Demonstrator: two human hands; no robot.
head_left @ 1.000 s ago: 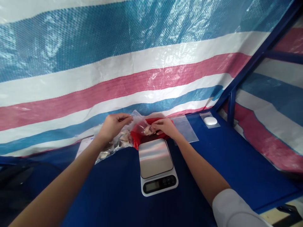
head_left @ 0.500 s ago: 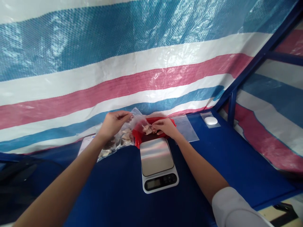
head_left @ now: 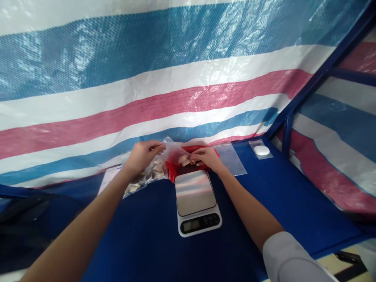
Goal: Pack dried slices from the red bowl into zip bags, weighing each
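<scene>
My left hand (head_left: pixel 145 154) pinches the upper edge of a clear plastic bag (head_left: pixel 175 148). Several pale, irregular dried-looking pieces (head_left: pixel 158 166) lie in the lower part of that bag. Across from it, my right hand (head_left: pixel 205 157) has its fingers closed on small pale-brown pieces (head_left: pixel 185 159) by the bag's edge; their kind is unclear. Beneath both hands is an open red plastic bag (head_left: pixel 173 170), with dark contents partly hidden. Just in front of it stands a white digital kitchen scale (head_left: pixel 196 194) with a bare metal plate.
Right of the red bag lies a flat clear bag (head_left: pixel 235 160). Farther right, a white oval object (head_left: pixel 261 150) rests on another small clear bag. A phone-like white sheet or screen (head_left: pixel 110 176) is behind my left forearm. A striped tarp (head_left: pixel 176 98) walls the blue table's (head_left: pixel 141 235) back.
Both hands stay nearly in place. The left fingers shift slightly along the clear bag's edge, and the pale pieces by my right fingertips move a little to the right.
</scene>
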